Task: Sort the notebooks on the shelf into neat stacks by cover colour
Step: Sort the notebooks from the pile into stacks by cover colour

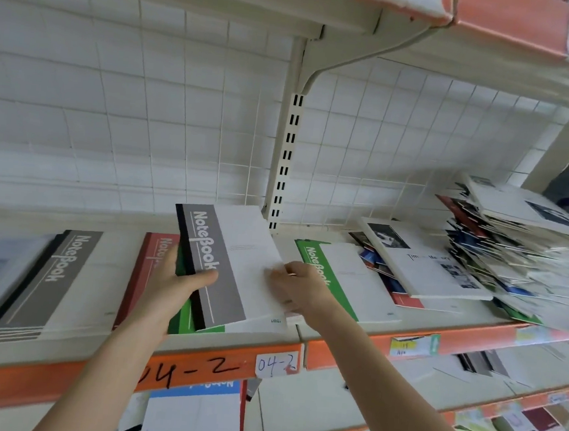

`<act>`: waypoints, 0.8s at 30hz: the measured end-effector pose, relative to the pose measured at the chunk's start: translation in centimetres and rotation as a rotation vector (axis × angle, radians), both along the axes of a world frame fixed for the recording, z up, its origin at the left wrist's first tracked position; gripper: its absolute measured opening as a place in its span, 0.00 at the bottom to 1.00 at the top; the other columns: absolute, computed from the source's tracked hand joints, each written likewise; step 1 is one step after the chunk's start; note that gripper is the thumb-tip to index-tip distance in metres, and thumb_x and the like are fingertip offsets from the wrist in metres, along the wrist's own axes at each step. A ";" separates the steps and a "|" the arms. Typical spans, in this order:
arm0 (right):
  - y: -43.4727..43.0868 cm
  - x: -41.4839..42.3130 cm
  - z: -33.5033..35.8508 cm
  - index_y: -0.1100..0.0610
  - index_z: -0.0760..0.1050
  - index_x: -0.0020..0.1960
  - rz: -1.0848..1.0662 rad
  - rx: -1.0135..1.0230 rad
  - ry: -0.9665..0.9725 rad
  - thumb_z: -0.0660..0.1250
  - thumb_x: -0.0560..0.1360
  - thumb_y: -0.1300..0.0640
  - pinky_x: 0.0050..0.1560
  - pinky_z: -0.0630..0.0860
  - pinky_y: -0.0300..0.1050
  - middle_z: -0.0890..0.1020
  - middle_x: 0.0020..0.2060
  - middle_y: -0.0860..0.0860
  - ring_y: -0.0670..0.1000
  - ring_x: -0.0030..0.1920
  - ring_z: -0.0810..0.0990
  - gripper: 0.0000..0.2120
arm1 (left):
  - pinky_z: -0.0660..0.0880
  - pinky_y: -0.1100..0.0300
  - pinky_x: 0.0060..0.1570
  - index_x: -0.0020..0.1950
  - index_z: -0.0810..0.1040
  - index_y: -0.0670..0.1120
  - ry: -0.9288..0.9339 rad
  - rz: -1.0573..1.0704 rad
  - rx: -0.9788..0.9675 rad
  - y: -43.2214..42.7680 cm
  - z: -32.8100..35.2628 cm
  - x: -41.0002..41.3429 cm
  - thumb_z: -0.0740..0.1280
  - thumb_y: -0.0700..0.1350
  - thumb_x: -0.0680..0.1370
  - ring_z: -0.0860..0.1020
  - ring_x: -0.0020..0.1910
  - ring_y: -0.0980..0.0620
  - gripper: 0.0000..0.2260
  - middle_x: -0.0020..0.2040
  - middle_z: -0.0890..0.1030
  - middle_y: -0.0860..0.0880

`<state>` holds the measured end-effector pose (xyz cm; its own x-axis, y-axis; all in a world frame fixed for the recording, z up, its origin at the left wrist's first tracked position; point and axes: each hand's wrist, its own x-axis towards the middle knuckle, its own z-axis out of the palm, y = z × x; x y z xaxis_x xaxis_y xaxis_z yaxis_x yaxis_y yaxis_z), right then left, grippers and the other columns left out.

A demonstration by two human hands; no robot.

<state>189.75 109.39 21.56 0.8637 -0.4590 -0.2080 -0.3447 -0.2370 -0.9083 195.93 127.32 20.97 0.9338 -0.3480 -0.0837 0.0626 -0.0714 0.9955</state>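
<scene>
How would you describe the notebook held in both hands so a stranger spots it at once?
Find the shelf whose orange edge reads 04-2. Above its middle, the left hand and right hand hold a grey-banded notebook tilted off the stacks. Unlike the grey stack lying flat at left, it is raised, with a green notebook beneath it.

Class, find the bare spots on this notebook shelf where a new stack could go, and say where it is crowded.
Bare: the back strip behind the grey stack, and a narrow gap between the held grey notebook and green stack. Crowded: the slumped pile at right.
</scene>
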 end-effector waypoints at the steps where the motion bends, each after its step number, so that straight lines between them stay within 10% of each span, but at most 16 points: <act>1: 0.4 0.2 0.0 0.58 0.70 0.46 0.001 0.016 0.000 0.63 0.77 0.56 0.33 0.71 0.40 0.74 0.37 0.51 0.50 0.37 0.74 0.05 | 0.66 0.53 0.58 0.70 0.65 0.51 -0.008 0.002 -0.007 0.1 0.1 -0.1 0.70 0.40 0.74 0.72 0.58 0.52 0.27 0.59 0.74 0.53; 6: 4.1 1.7 -0.3 0.55 0.66 0.50 -0.043 0.171 -0.035 0.61 0.78 0.60 0.21 0.66 0.31 0.73 0.36 0.52 0.47 0.31 0.72 0.04 | 0.74 0.60 0.47 0.70 0.63 0.50 -0.082 -0.002 0.018 2.8 -0.1 0.6 0.69 0.35 0.74 0.77 0.50 0.56 0.28 0.52 0.77 0.55; 12: 9.0 3.6 -0.2 0.58 0.73 0.43 -0.112 0.599 -0.044 0.59 0.77 0.65 0.43 0.75 0.49 0.77 0.41 0.57 0.56 0.40 0.77 0.07 | 0.69 0.64 0.39 0.69 0.61 0.51 -0.168 -0.008 0.067 8.2 0.3 2.9 0.64 0.31 0.75 0.75 0.48 0.59 0.28 0.49 0.75 0.57; 18: 11.8 4.6 -0.7 0.55 0.75 0.42 -0.234 0.353 -0.061 0.59 0.78 0.63 0.57 0.75 0.57 0.79 0.46 0.58 0.58 0.46 0.78 0.10 | 0.68 0.61 0.39 0.71 0.60 0.46 -0.242 0.117 0.189 13.5 0.3 5.7 0.65 0.31 0.74 0.73 0.48 0.50 0.29 0.54 0.74 0.48; 24: 11.9 3.1 -0.4 0.58 0.74 0.37 -0.318 0.272 -0.112 0.58 0.77 0.69 0.46 0.76 0.54 0.77 0.36 0.56 0.56 0.36 0.76 0.14 | 0.67 0.58 0.35 0.56 0.69 0.40 -0.370 0.153 0.701 17.7 -1.0 8.1 0.70 0.39 0.72 0.75 0.46 0.43 0.16 0.47 0.77 0.44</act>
<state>192.87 121.28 21.15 0.7123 -0.6473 -0.2715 -0.2580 0.1183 -0.9589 204.05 145.02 20.00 0.9767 -0.1950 0.0890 -0.2027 -0.7046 0.6801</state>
